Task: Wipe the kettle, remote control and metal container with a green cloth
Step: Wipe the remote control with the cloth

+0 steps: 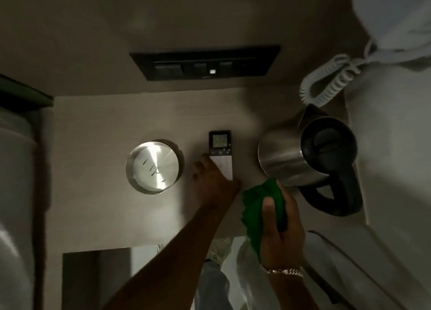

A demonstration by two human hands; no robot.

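Left hand (pixel 213 183): fingers resting on the remote control's (pixel 220 154) near end, mid-table (pixel 98 211).
Right hand (pixel 281 218): clenched around green cloth (pixel 258 207).
Kettle (pixel 305 156): 3 o'clock, near the table's right edge.
Metal container (pixel 152 167): 9 o'clock, bare table around it.

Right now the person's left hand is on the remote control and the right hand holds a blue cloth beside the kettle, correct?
Not quite: the cloth is green, not blue, as the head view shows. The left hand is on the remote control, and the right hand holds the cloth beside the kettle.
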